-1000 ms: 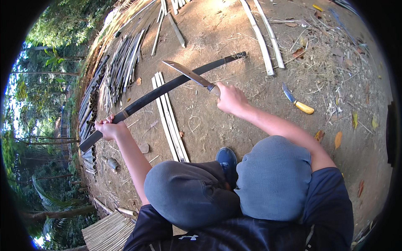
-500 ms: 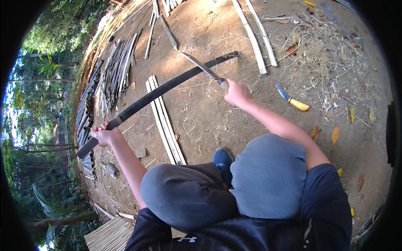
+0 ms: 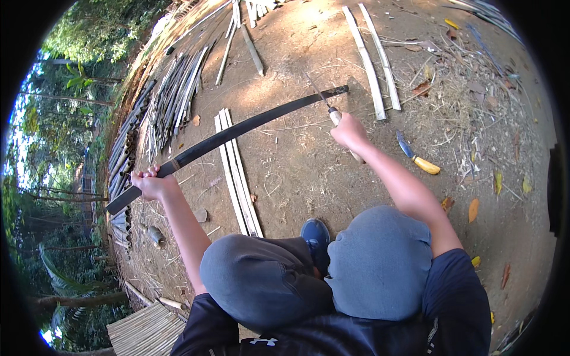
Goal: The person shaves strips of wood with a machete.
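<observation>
My left hand (image 3: pixel 154 183) is closed round the near-left end of a long, dark bamboo strip (image 3: pixel 237 127), which slants up and away to the right over the dirt. A ring-like node shows just beyond my fingers. My right hand (image 3: pixel 350 132) grips the pale handle of a knife (image 3: pixel 335 117), whose handle end sticks out below my fist. Its thin blade crosses the strip near the far end; whether it touches the strip I cannot tell. On the ground to the right of my right hand lies a second knife (image 3: pixel 426 165) with a yellow handle.
Pale split bamboo strips (image 3: pixel 238 184) lie below the dark strip, and two more slats (image 3: pixel 365 62) lie ahead. A pile of bamboo poles (image 3: pixel 175 98) is at the far left. Shavings (image 3: pixel 445 107) litter the right side. A slatted mat (image 3: pixel 145 332) is at lower left.
The knife's blade has swung from pointing up-left to a steeper angle, and my right hand has moved slightly right and down, nearer the strip's far end. My left hand keeps its grip.
</observation>
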A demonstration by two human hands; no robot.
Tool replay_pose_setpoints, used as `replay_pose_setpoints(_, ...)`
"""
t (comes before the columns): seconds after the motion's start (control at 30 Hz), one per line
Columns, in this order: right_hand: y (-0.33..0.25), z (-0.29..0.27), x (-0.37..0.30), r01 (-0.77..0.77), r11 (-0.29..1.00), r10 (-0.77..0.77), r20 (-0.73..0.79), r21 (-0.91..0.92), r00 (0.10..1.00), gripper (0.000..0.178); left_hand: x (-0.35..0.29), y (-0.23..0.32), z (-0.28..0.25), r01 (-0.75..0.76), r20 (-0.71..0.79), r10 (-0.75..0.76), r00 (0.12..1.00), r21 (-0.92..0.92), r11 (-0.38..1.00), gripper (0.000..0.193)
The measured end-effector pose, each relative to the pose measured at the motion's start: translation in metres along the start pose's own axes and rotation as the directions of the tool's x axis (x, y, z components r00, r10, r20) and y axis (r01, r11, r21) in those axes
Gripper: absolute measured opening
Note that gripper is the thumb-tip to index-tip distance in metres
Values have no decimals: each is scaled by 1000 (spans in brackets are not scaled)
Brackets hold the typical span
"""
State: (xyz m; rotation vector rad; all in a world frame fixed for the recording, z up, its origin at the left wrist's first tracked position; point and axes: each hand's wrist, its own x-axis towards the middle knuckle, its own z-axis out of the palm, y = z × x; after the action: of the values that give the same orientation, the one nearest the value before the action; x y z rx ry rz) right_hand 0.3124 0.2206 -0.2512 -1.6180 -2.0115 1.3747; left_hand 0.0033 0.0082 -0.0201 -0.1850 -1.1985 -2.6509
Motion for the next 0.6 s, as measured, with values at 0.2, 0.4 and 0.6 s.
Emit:
replay_pose_setpoints(0.2, -85, 10, -83, 401, 911, -410, 311, 95, 857, 23, -4, 13, 11, -10, 15, 10, 1000, -11, 1000, 29)
replay_pose_setpoints(0.4, -115, 11, -111, 531, 845, -493, 296, -62, 818, 25, -17, 28, 3, 53, 36, -51, 998, -57, 997, 28)
replay_pose_setpoints(0.6, -93, 15, -101, 402, 892, -392, 90, -206, 915, 31, -14, 19, -1, 87, -27, -89, 996, -66, 994, 24)
